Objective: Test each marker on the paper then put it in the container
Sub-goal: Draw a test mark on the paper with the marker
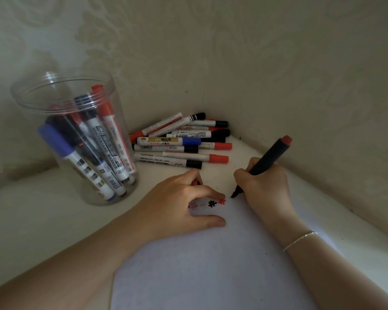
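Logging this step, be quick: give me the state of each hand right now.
Left hand: rests on the paper, fingers curled round a red cap.
Right hand: grips the black marker, tip at the paper.

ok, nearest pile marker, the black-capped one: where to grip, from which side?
Judging by its pose, pinch the black-capped marker mid-barrel on the white section, coming from above on the near side. It lies flat at the pile's front edge; a red-capped marker crowds its far side.
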